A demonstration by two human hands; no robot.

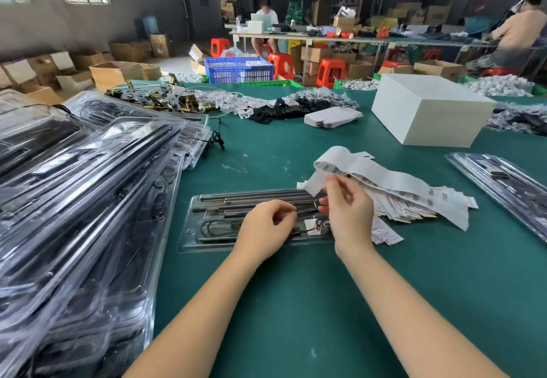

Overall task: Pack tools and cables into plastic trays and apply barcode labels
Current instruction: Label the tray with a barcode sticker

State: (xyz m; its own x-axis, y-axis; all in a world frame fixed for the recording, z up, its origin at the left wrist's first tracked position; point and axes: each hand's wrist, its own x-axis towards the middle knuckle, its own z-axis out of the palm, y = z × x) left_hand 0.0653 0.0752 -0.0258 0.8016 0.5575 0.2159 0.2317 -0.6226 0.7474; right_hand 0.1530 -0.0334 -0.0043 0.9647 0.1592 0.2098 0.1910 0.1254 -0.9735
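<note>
A clear plastic tray [207, 223] lies on the green table in front of me, holding long black rods and a coiled black cable at its left end. My left hand [266, 229] hovers over the tray's middle with thumb and forefinger pinched together on something small, possibly a label. My right hand [347, 212] is raised over the tray's right end and pinches the end of a white label strip [355, 164]. The strip runs back over a pile of barcode labels [414, 200].
A tall stack of packed clear trays [74, 200] fills the left side. Another packed tray [503, 185] lies at the right edge. A white box [429, 108] and flat white cartons [331, 117] sit farther back among heaps of small parts. Two people work at far tables.
</note>
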